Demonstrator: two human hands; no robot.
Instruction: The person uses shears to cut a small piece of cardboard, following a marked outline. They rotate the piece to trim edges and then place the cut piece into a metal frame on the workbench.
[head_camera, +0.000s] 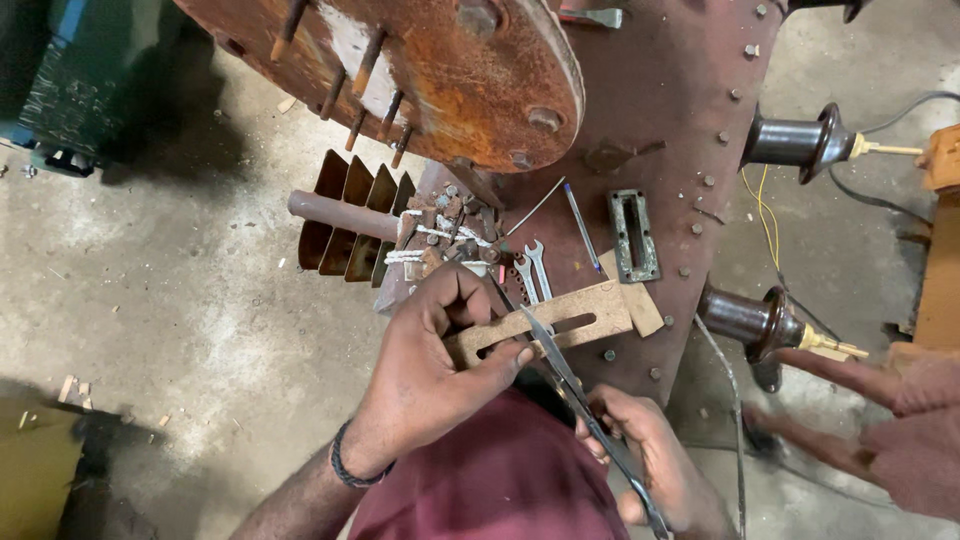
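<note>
The left hand (435, 365) pinches a flat, pale slotted board strip (545, 325) between thumb and curled fingers; its long axis rises slightly toward the right, over the rusty brown metal top (650, 110). Right of it, the right hand (650, 455) closes its fingers around steel scissors (575, 385), blades pointing up-left onto the strip.

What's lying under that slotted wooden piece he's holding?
Under the slotted wooden piece lies the rusty metal top, with two small spanners just beyond it. The left hand and scissors cover whatever sits beneath its near end.
</note>
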